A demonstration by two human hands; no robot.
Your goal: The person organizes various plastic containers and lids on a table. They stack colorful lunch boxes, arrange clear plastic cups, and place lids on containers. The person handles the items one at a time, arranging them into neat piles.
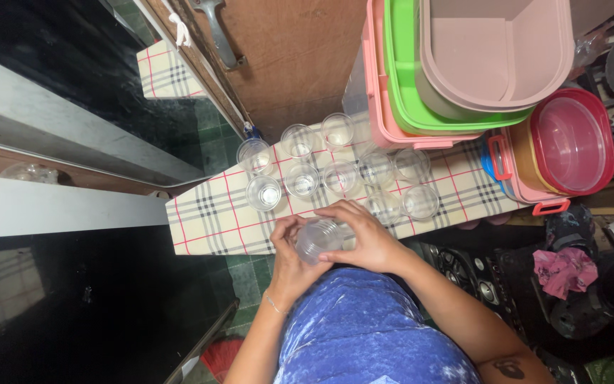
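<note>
Plastic cups (319,238), a clear nested stack, are lying on their side between both hands at the near edge of the tabletop (207,220). Head view: the stack is showing ribbed transparent walls; its long axis is running roughly level, the rounded end pointing lower left toward the person's body. The left hand (286,259) is cupping that end, fingers curled closed around it. The right hand (367,235) is covering the other end, fingers wrapped over the stack. Single clear cups (301,180) are standing upright in rows on the plaid cloth just beyond the hands. Stacked tubs, pink (378,99), green (403,92) and beige (499,50), are sitting at the far right. A round red-lidded container (570,142) is resting beside them.
</note>
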